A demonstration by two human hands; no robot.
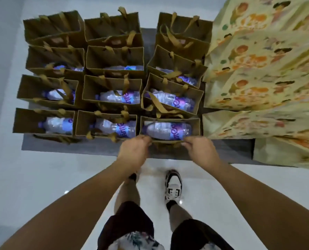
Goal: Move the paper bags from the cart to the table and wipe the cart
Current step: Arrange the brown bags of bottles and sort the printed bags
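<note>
- Hands met at the near edge of the grey surface (pixel 99 147): the left hand (pixel 134 150) and the right hand (pixel 202 152) each pinched the near rim of one brown paper bag (pixel 195 123), at its two near corners.
- That bag stood at the near end of the right-hand column, and a clear water bottle (pixel 166 130) lay inside it.
- Other paper bags (pixel 112 87) stood in three columns across the surface, most with a bottle inside.
- Printed yellow bags (pixel 262 69) were stacked along the right edge.
- One sneaker (pixel 173 186) stood on the white floor (pixel 41 177).
</note>
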